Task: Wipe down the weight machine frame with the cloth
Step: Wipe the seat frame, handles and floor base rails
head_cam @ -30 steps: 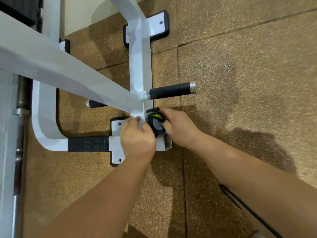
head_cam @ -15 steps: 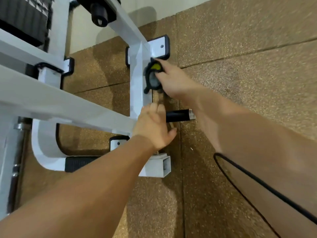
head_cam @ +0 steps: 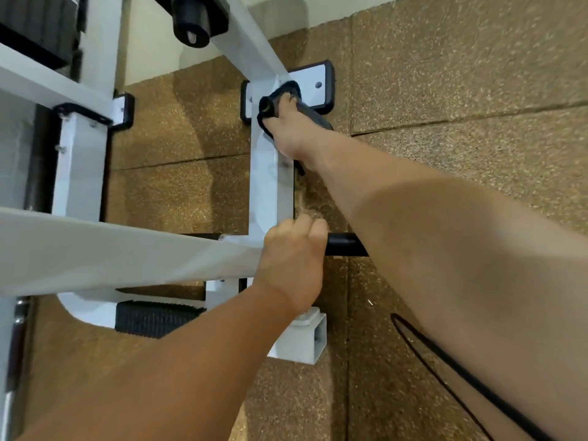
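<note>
The white weight machine frame (head_cam: 269, 189) lies low over the floor, its square base tube running away from me. My right hand (head_cam: 294, 128) is stretched to the far end of that tube and presses a dark cloth (head_cam: 272, 105) with a yellow-green mark against it, near the far foot plate (head_cam: 313, 81). My left hand (head_cam: 294, 265) is closed around the near joint of the tube, where a black grip bar (head_cam: 345, 245) sticks out to the right.
A white crossbeam (head_cam: 111, 249) passes under my left arm. A ribbed black foot pad (head_cam: 152, 318) and an open tube end (head_cam: 313, 338) sit near me. A black cable (head_cam: 445, 377) hangs at right. Brown speckled rubber tiles (head_cam: 445, 74) cover the floor. A black weight stack (head_cam: 31, 23) is top left.
My right hand has slid the cloth along the base tube from the near joint to its far end. My left hand has shifted up to grip the joint by the black bar.
</note>
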